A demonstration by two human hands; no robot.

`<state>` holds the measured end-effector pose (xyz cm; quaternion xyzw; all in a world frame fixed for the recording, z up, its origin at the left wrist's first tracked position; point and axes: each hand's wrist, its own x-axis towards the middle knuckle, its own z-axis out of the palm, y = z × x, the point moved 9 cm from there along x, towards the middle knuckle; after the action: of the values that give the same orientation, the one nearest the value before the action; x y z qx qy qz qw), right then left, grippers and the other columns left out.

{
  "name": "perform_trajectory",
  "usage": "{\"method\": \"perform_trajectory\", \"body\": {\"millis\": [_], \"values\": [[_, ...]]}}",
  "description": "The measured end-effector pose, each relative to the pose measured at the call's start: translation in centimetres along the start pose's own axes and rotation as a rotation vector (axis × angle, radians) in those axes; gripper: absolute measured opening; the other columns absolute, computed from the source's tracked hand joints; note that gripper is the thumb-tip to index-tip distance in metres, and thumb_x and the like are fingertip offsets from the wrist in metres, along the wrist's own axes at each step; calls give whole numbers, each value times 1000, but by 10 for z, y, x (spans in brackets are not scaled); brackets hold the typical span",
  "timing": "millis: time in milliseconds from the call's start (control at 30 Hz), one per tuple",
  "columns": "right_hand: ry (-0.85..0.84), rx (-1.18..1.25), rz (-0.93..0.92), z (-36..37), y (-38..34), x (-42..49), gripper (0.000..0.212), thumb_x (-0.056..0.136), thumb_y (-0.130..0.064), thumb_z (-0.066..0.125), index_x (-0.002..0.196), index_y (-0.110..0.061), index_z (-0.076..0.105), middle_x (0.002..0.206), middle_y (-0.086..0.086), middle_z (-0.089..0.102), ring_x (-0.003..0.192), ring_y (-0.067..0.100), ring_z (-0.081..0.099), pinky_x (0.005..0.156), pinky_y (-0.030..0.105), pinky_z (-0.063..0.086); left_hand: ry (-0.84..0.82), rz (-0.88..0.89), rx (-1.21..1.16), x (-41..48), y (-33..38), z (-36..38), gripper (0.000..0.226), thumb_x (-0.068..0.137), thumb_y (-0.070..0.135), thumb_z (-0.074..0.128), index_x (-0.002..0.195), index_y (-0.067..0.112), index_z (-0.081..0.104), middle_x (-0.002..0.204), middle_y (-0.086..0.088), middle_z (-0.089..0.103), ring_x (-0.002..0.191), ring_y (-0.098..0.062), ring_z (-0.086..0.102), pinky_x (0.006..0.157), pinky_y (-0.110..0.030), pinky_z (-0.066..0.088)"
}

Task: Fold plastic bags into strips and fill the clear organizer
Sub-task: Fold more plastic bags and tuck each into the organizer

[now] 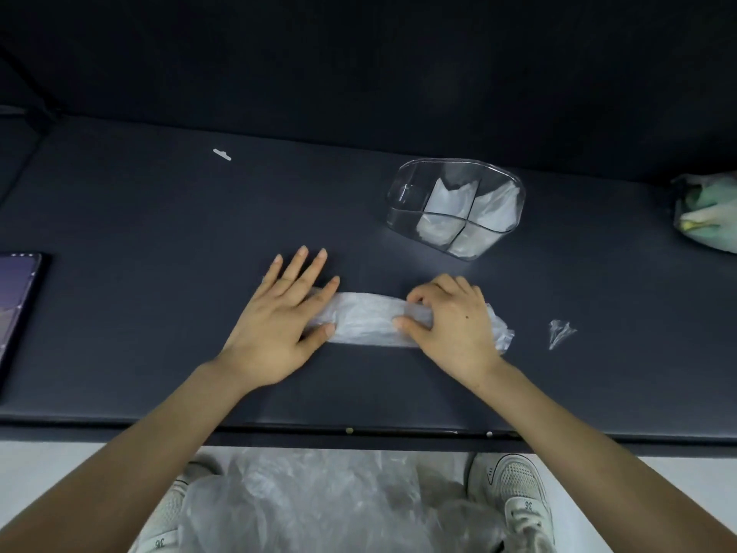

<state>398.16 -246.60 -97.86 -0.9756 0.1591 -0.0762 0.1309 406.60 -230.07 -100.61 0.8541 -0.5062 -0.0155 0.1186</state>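
A plain indoor workstation, perhaps a studio or office, is showing itself here: a dark padded surface (159, 217) is backing onto a black partition (359, 65), a screen (18, 309) is glowing at its edge above a pale floor (48, 468)

Overall illumination is dim and even, with the dark worktop (159, 233) absorbing most light. Light arrives from above; shadows beneath the left hand (285, 325) and right hand (450, 325) are faint and soft. The clear organizer (454, 205) carries small bright reflections along its rim. The pale floor (48, 468) reads brightest. Wide-angle distortion bends the worktop edges. Detail is soft throughout, particularly toward the corners.
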Motion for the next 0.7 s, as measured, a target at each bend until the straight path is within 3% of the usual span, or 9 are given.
{"method": "perform_trajectory", "body": {"millis": [67,167,233,300,400,533,633,700], "values": [[-83,61,64,7,3,0,20,72,-33,81,72,-16,70,82,1,59,80,27,56,73,33,32,93,-20,-35,3,1,-15,53,93,42,44,134,11,55,153,-14,36,143,-29,27,119,-44,15],[-117,97,111,2,-1,-1,17,77,-29,77,72,-14,70,89,1,62,86,25,55,76,31,30,340,-75,-221,-5,16,-43,27,83,28,60,98,10,73,117,-12,64,107,-30,59,97,-41,43],[-131,189,177,-6,-3,0,17,80,-26,71,68,-17,64,78,-5,60,76,19,55,71,29,35,352,-35,-351,-10,36,-44,21,79,22,65,93,9,72,104,-7,63,95,-24,58,87,-30,45],[-259,341,326,-1,-2,-3,26,83,-27,66,65,-11,57,63,-6,53,61,13,49,60,28,34,258,21,-369,-11,54,-31,33,76,23,68,106,11,68,109,-5,60,100,-22,56,89,-33,47],[-422,750,533,12,-8,-11,28,84,-21,69,72,2,60,61,3,51,57,11,47,56,26,38,234,-3,-360,-7,57,-20,42,78,31,68,116,16,59,111,-2,60,101,-21,55,85,-39,50],[-617,1070,692,27,-24,-25,15,85,-21,71,80,-8,65,64,1,65,60,10,61,59,23,49,364,-43,-300,-2,51,-30,26,82,32,63,99,13,70,93,0,65,86,-19,58,73,-34,47],[-555,1273,742,20,-13,-19,20,93,-23,60,90,-6,68,75,4,68,69,14,64,62,22,53,420,-12,-294,-1,50,-34,22,86,26,56,85,13,74,83,1,70,77,-15,58,71,-29,42],[-498,1421,729,9,-3,-14,21,98,-15,49,103,-8,68,86,8,72,71,17,66,60,25,54,421,-108,-388,-1,40,-34,24,86,26,56,69,15,69,68,7,67,65,-7,55,68,-25,42]]}}
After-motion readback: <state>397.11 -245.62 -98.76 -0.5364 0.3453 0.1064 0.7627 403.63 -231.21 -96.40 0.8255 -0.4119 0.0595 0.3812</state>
